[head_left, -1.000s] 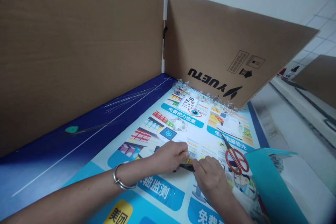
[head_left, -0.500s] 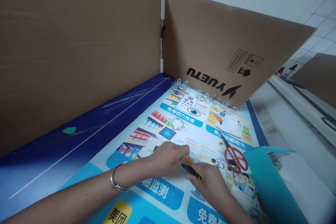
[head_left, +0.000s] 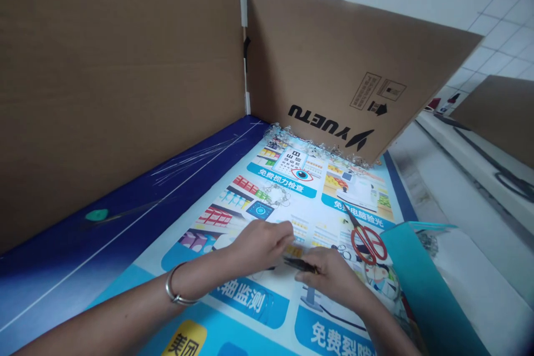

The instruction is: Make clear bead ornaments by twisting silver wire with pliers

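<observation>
Your right hand [head_left: 329, 275] is closed on small black pliers [head_left: 301, 265]; your left hand [head_left: 261, 245], fingers curled, sits at their 10 o'clock, grip indeterminate. Red-handled scissors [head_left: 366, 243] lie at 2 o'clock on the printed poster [head_left: 308, 206]

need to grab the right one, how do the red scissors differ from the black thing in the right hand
The red-handled scissors lie loose on the printed poster, while the small black tool is pinched in the right hand, left of the scissors. The scissors have large red finger loops; the black tool shows no loops and looks dark throughout, though fingers hide part of it. The scissors also look clearly longer. Both are slim and lie over the same poster.
</observation>
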`<action>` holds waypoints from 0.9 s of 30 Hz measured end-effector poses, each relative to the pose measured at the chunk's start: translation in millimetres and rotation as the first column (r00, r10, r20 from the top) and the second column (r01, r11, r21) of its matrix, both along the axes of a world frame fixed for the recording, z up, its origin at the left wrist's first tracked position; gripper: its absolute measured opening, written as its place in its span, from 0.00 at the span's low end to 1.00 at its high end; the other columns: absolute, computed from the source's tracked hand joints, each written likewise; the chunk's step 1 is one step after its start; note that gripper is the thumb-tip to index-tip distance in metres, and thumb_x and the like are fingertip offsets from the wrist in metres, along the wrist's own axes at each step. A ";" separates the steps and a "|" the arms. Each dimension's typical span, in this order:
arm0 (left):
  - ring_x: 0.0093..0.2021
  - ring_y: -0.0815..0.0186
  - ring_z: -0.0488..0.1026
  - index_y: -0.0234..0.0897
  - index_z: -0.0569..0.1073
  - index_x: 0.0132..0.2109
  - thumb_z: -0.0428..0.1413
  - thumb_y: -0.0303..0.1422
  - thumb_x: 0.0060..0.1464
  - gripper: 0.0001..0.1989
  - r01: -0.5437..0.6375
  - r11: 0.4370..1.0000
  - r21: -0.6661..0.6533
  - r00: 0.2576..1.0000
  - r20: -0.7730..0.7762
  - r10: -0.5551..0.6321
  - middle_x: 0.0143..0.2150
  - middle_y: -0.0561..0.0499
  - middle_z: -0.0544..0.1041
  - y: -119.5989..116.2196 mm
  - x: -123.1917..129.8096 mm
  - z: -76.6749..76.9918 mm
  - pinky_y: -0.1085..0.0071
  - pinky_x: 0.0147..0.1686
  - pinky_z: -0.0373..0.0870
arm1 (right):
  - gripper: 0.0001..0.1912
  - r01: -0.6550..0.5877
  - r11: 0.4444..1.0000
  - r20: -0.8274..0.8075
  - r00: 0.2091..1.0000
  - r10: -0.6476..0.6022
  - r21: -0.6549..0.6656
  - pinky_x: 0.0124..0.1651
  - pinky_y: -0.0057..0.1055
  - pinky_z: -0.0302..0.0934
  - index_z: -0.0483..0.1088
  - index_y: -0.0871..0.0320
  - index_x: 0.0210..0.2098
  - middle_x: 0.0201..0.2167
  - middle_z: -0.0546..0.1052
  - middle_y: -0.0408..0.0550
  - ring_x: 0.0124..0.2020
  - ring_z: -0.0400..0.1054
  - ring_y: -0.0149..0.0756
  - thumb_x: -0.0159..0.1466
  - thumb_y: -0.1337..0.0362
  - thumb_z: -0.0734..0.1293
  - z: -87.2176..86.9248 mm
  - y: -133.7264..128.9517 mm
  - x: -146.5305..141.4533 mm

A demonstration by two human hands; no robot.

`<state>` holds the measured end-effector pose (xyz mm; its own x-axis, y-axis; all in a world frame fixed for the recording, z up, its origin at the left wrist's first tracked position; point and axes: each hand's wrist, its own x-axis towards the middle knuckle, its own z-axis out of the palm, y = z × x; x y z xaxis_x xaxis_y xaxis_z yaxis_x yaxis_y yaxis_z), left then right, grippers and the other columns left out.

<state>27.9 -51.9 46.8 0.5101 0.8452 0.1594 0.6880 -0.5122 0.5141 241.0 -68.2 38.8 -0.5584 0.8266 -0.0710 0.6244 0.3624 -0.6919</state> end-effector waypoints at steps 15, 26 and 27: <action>0.31 0.63 0.72 0.36 0.74 0.31 0.52 0.29 0.50 0.06 0.150 0.979 -0.137 0.980 -0.108 -0.165 0.31 0.49 0.76 34.8 61.9 -14.2 0.74 0.30 0.63 | 0.14 0.518 0.855 -0.493 0.753 -0.436 0.035 0.33 0.28 0.58 0.71 0.60 0.35 0.27 0.72 0.45 0.29 0.63 0.34 0.59 0.55 0.61 -29.3 -0.5 9.2; 0.32 0.62 0.72 0.36 0.73 0.33 0.53 0.29 0.49 0.05 0.020 0.996 -0.086 0.969 -0.243 -0.040 0.34 0.47 0.76 20.3 78.1 -2.1 0.73 0.30 0.64 | 0.17 0.523 0.852 -0.576 0.700 -0.421 0.013 0.32 0.29 0.57 0.72 0.60 0.34 0.25 0.72 0.44 0.28 0.62 0.33 0.58 0.53 0.62 -33.9 -3.1 15.5; 0.33 0.62 0.71 0.36 0.73 0.33 0.51 0.28 0.51 0.06 -0.009 0.998 -0.067 0.970 -0.243 -0.007 0.35 0.47 0.75 15.1 74.0 3.3 0.73 0.31 0.64 | 0.17 0.520 0.854 -0.577 0.702 -0.418 0.014 0.33 0.29 0.57 0.72 0.60 0.33 0.25 0.72 0.44 0.28 0.63 0.34 0.58 0.52 0.62 -34.0 -3.5 16.4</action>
<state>102.0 -36.8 50.2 0.5257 0.8503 -0.0266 0.7972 -0.4815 0.3643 257.3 -71.7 4.8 0.0034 0.9612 0.2759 0.2895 0.2631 -0.9203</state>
